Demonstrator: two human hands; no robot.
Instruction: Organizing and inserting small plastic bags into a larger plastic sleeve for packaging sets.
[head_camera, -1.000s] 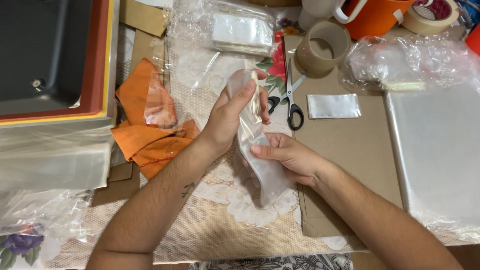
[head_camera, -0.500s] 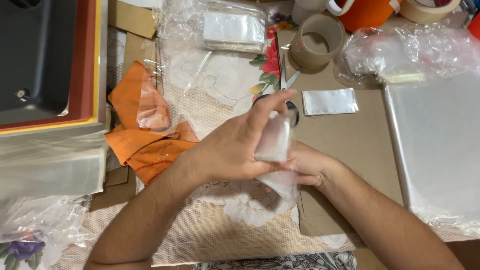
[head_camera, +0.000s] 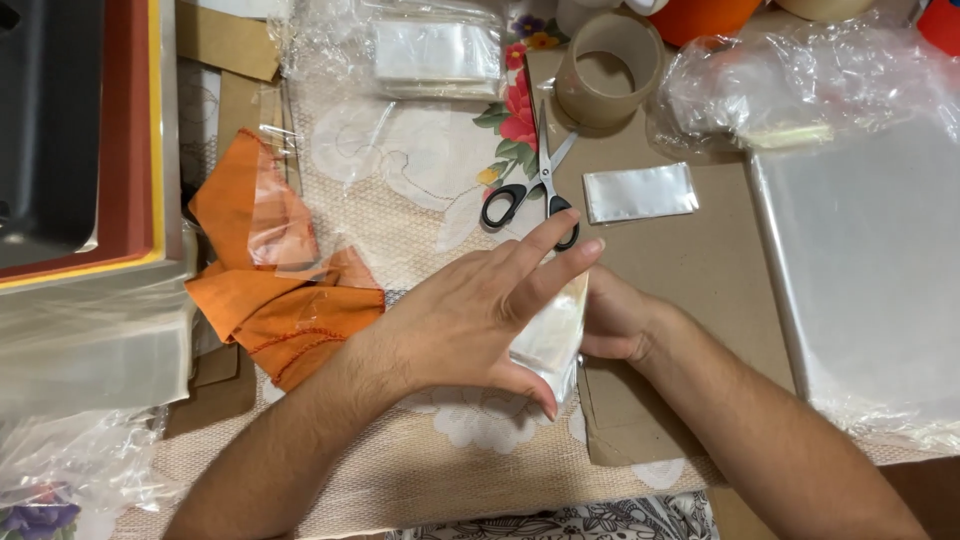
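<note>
Since the frame a second ago, the small clear plastic bag has come down from its raised, upright position near the centre of the frame and now lies low over the table, and the left hand has flattened on top of it.

That left hand is spread open, palm down, fingers straight and pointing to the upper right, the thumb hooked under the bag's lower edge; it presses the bag rather than pinching it. The right hand sits just behind and to the right, mostly hidden by the bag and the left fingers; whether its fingers close on the bag I cannot tell.

The bag is glossy, thin and crinkled, at the centre of the frame, over the edge of a flat brown cardboard sheet. Above it lie black-handled scissors on a cream lace tablecloth. A small flat silvery packet lies to the upper right, an empty brown tape core above that. Folded orange cloth sits left of centre.
</note>
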